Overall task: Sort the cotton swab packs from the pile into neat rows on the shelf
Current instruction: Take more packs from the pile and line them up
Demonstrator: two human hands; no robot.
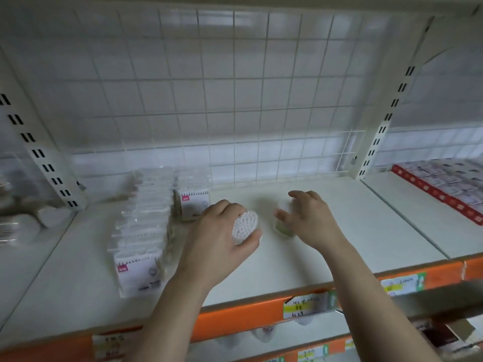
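My left hand [222, 239] grips a clear cotton swab pack [244, 227] above the white shelf [326, 246], with the white swab tips facing me. My right hand [308, 218] hovers to its right, fingers spread, over a blurred pale-green pack [282, 228] lying on the shelf; whether it touches that pack is unclear. A long row of swab packs [142, 228] runs front to back at the left. A second, short row [192, 202] stands at the back beside it, just left of my left hand.
A wire grid panel [235, 100] backs the shelf. An orange front rail [235, 320] carries price labels. Red boxes [444, 186] fill the bay to the right, past a slotted upright [376, 145]. Rolled white items [23, 223] lie in the left bay.
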